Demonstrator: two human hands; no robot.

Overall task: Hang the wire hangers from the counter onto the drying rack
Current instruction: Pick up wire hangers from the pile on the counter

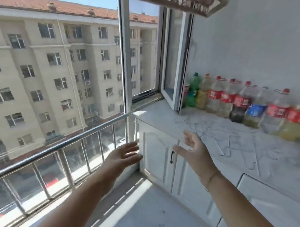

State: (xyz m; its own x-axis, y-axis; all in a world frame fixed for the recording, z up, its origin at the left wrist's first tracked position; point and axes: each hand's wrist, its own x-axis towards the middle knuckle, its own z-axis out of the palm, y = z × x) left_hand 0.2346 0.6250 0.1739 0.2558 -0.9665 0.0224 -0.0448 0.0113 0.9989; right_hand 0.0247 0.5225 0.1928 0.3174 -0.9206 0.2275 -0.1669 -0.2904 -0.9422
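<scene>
- Closest, the left hand (124,155) is open, with its fingers straight and spread, and holds nothing; the white cabinet door (155,158) is beyond its fingertips and the metal rail (60,149) to their left.
- The right hand (194,150) is open too, loosely spread and empty, with its fingertips at the counter (164,115) edge.
- Just beyond and right of those fingers, the wire hangers (216,139) lie flat on the counter (thin and blurred; I cannot count them).
- Farther behind, bottles (242,104) stand in a row along the wall.
</scene>
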